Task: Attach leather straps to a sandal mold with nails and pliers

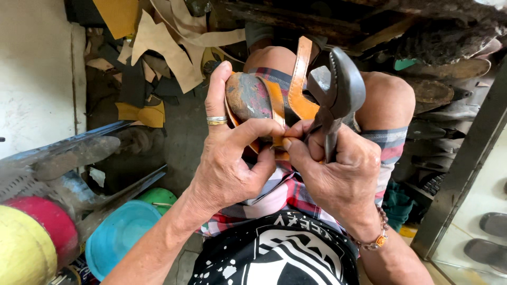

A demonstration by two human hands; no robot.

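Floor (182, 132): grey, dusty concrete. At the far left, tan leather offcuts (163, 47) lie heaped on it, with a yellow scrap (142, 113) beside them. At the near left stand a blue basin (119, 235) and a green bowl (158, 198), close together.

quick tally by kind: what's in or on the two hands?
Worn shoe last wrapped in orange leather straps, gripped by the left hand: 1
Dark metal lasting pincers, in the right hand: 1
Gold band ring, left hand: 1
Beaded bracelet, right wrist: 1
Total: 4
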